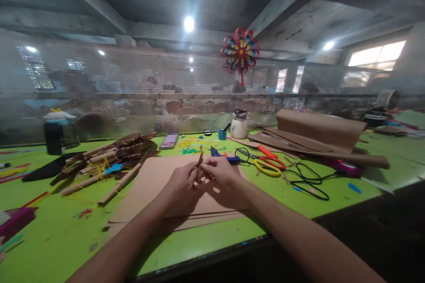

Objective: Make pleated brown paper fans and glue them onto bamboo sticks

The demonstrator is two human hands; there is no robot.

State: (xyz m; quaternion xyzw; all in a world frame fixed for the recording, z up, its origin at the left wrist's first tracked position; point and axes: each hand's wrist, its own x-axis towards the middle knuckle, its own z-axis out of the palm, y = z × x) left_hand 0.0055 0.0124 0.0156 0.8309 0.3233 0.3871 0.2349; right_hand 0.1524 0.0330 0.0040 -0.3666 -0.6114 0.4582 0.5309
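My left hand and my right hand meet over a brown cardboard sheet on the green table. Both pinch a small, narrow brown paper strip that stands upright between their fingertips. Fingers of both hands are curled and pressed together on it. Just behind the hands lie a blue glue gun and scissors with orange and yellow handles.
A pile of rolled brown paper tubes lies at the left. Folded brown paper sheets are stacked at the right, with a black cord in front. A white jar stands by the mesh screen, where a paper pinwheel hangs.
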